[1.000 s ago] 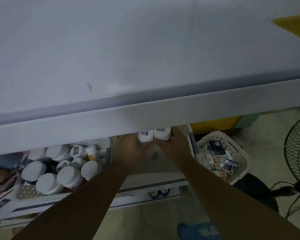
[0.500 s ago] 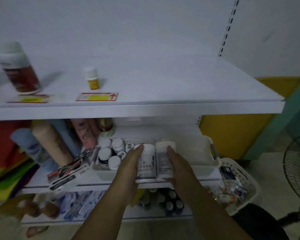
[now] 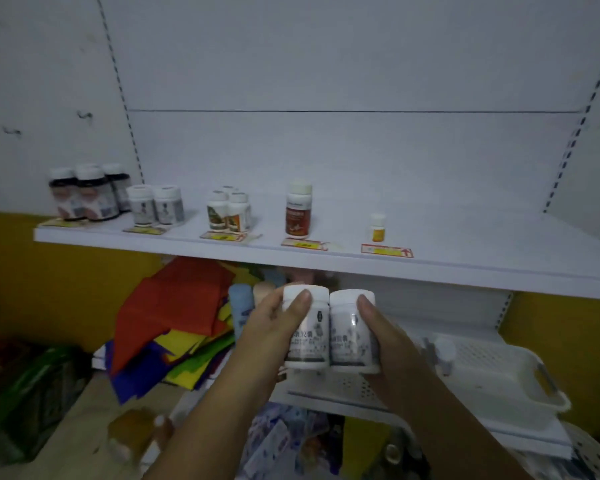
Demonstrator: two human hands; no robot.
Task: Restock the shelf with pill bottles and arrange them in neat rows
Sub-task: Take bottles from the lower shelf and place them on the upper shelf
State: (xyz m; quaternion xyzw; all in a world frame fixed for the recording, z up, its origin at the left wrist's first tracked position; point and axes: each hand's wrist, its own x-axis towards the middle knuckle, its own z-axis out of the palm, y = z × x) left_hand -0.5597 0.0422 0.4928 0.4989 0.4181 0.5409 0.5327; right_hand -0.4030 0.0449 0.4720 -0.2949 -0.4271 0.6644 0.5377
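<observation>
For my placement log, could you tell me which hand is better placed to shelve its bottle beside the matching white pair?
Probably the left hand: its white bottle is nearer the matching pair on the shelf; the right hand, holding the other bottle, would have to cross it.

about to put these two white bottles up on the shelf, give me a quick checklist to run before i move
1. Grip: the left hand holds the left bottle and the right hand holds the right bottle, with a thumb over each cap: ok.
2. Both bottles upright, caps up: ok.
3. Height: both are below the edge of the shelf: not ok.
4. Matching spot: the white pair on the shelf looks alike, but the labels are blurred: cannot tell.
5. Room: bare shelf shows to the right of that pair, before the trio of small bottles: ok.
</observation>
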